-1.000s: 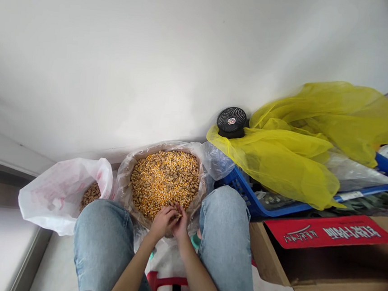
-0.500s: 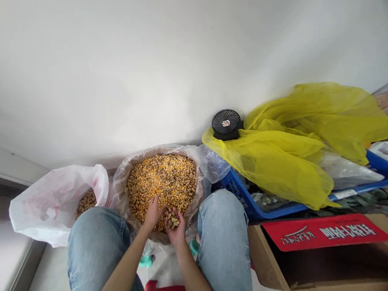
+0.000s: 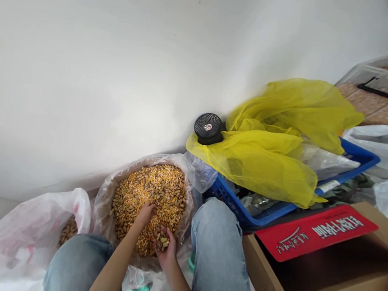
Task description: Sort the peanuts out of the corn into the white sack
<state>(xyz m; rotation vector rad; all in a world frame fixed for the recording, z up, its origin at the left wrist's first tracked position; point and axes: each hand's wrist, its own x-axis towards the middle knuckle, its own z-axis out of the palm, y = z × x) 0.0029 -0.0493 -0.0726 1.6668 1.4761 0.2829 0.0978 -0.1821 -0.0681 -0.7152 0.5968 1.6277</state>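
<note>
Right grip (image 3: 168, 253) cupped around peanuts (image 3: 162, 241), long axes pointing mixed ways

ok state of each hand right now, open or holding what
Left hand: fingers at the mixed kernels; grip cannot be told.
Right hand: cupped, holding what look like peanuts.

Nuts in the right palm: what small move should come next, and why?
I'd have the left hand pick out another nut and add it to the right palm. The right hand already holds a few nuts in its cup, while the left is at the corn, where more nuts lie mixed in.
</note>
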